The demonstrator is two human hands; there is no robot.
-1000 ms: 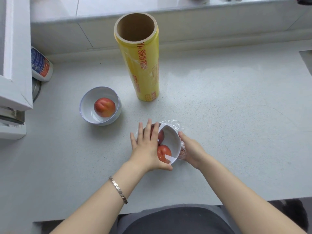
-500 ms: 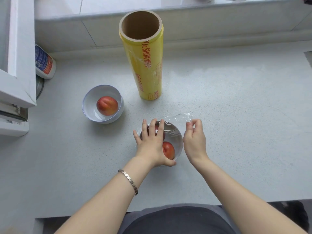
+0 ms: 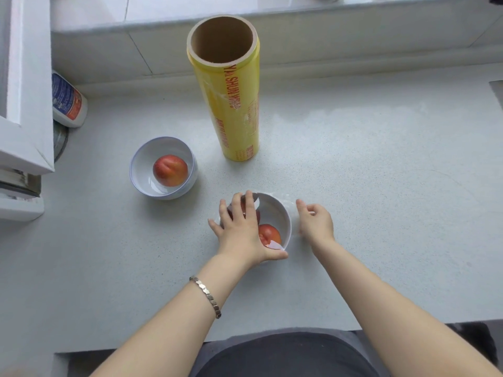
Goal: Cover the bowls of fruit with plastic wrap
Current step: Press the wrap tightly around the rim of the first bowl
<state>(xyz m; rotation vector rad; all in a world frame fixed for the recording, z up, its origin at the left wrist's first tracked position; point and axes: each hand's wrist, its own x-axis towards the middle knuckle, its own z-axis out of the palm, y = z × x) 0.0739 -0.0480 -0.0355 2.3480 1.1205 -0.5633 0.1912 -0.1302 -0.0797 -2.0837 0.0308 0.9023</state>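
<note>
The left hand lay flat, fingers spread, on the near bowl. The right hand sat just right of it, grasp indeterminate. The uncovered bowl stood far-left, nearer the left hand.

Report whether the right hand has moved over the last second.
Yes. The right hand has shifted away from the person, toward the yellow wrap roll, off the near-right side of the bowl it touched earlier.
</note>
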